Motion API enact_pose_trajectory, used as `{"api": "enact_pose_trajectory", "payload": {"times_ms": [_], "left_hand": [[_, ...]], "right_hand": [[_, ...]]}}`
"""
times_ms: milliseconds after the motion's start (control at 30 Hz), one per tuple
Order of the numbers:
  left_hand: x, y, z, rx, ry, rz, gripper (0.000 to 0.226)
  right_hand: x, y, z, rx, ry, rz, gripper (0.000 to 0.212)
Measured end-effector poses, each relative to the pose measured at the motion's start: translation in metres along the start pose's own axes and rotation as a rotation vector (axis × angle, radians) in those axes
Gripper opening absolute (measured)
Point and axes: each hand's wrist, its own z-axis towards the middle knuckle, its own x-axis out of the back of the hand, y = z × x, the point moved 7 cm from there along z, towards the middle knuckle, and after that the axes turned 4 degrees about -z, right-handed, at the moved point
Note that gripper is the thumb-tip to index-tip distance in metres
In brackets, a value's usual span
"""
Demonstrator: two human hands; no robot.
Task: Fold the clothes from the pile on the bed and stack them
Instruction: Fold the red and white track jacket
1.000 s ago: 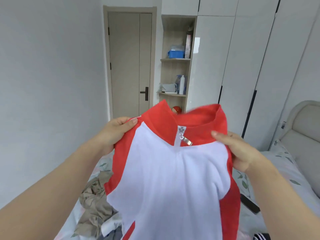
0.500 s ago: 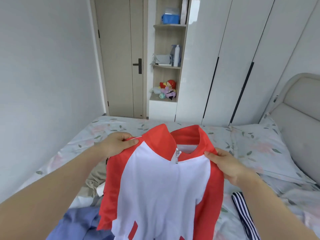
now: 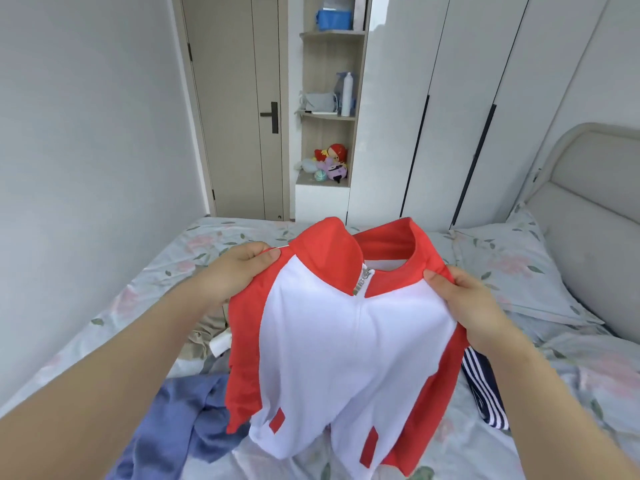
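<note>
I hold a red and white zip-up jacket (image 3: 343, 344) upright in front of me, its front facing me and its hem touching the bed (image 3: 145, 282). My left hand (image 3: 239, 271) pinches its left shoulder and my right hand (image 3: 464, 299) pinches its right shoulder. Behind and below the jacket lies the pile: a blue garment (image 3: 180, 420) at the lower left, a beige garment (image 3: 204, 337) further back, and a navy piece with white stripes (image 3: 485, 389) at the right.
A floral pillow (image 3: 512, 271) and a padded headboard (image 3: 588, 199) are at the right. Beyond the bed stand a door (image 3: 235, 105), an open shelf with toys and bottles (image 3: 329, 133), and white wardrobes (image 3: 467, 98).
The jacket has come down from face height to the bed, still held by both shoulders. My view tilted down, so the bed and the pile now show.
</note>
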Motion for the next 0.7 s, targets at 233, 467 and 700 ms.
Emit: {"api": "enact_pose_trajectory", "payload": {"times_ms": [233, 467, 700], "left_hand": [[0.034, 0.024, -0.078, -0.042, -0.078, -0.203, 0.031], [0.044, 0.086, -0.113, -0.199, -0.137, -0.355, 0.024], [0.011, 0.083, -0.073, -0.169, -0.116, -0.347, 0.021]], "right_hand": [[-0.014, -0.064, -0.098, 0.08, -0.003, 0.031, 0.016], [0.008, -0.128, -0.149, 0.218, 0.058, 0.052, 0.015], [0.029, -0.112, -0.102, 0.193, 0.073, -0.041, 0.013]]}}
